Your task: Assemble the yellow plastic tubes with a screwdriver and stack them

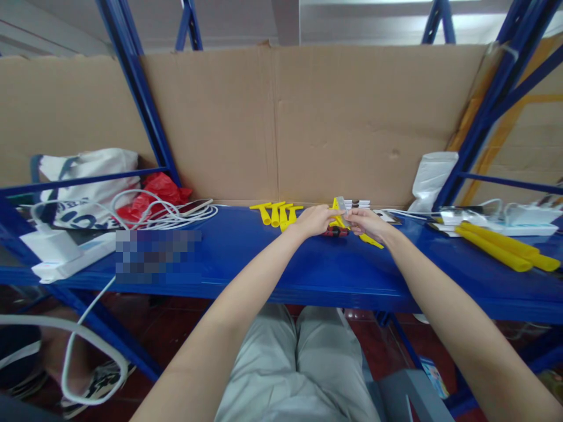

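Blue counter (229, 246), cardboard backing (352, 117): one yellow-and-grey piece (338, 205), centre, between left hand (319, 220) and right hand (366, 224), each grip seemingly pinching it; step in hand, apparently two-handed adjustment; next move, by judgement, calling for steadiness.

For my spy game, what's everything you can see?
Metal bench: one, blue, middle
T-shaped pieces: at least four, yellow, centre
Held piece: one, yellow and grey, centre
Small item: one, red and black, centre
Tubes: at least two, yellow, right
Power strips: two, white, both ends
Cable: one coil, white, left
Tote bag: one, mostly white, left
Plastic bag: one, red, left
Pouch: one, white, right
Cardboard: several sheets, brown, behind
Left hand: one, bare, centre
Right hand: one, bare, centre
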Available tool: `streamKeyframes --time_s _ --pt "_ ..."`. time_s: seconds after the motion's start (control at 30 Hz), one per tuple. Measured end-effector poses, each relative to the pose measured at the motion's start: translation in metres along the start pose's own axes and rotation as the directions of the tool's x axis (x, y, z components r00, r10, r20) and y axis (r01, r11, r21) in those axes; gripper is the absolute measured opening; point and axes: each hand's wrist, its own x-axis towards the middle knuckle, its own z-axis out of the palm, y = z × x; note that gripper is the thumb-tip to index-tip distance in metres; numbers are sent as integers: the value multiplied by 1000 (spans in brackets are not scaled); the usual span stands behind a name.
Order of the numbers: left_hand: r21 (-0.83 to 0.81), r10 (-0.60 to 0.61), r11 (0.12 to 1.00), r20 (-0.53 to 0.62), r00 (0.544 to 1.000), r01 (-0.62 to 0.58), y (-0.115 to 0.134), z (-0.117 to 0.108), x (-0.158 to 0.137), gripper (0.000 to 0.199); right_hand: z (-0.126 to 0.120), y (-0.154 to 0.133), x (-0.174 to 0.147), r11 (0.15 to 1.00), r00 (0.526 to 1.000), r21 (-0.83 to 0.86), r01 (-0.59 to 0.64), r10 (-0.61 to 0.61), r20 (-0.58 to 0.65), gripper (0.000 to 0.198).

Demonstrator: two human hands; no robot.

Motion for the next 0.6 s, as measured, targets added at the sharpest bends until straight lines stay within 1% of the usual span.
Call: streamKeyframes --time_s 0.13,0.23,0.37,0.43,0.47,0.5,0.53,0.57,0.6 --pt "2 -26 1000 -33 999 26 -2 10 -8 45 0 2 -1 1000 999 -20 0 1 48 34" --pt "2 -23 1000 -41 999 23 -3 18 -13 45 3 2 -2 999 998 -50 -17 20 58 33" --pt "-18 -43 999 -62 997 42 -4 21 -16 44 7 -2 -4 995 999 -95 -23 26 31 23" --pt "-38 -64 997 -63 996 61 -4 22 -17 42 6 -3 -3 981 999 -190 -39 35 -27 16" --pt "-48 -72 996 -61 996 69 -5 23 -17 41 3 -3 -1 959 996 -279 -52 29 -84 14" --pt "-56 -78 996 -59 995 75 -5 24 -17 41 -1 -2 0 915 988 -398 -70 10 -152 14" --pt "-63 -82 995 -57 995 79 -6 24 -18 41 -6 -1 2 841 974 -531 -102 -25 -227 14" --pt "-68 -85 994 -56 995 82 -6 25 -18 40 -13 1 4 735 954 -661 -149 -69 -292 15" --pt "-73 -87 994 -55 995 83 -7 26 -19 40 -19 3 6 610 939 -767 -199 -106 -328 16"
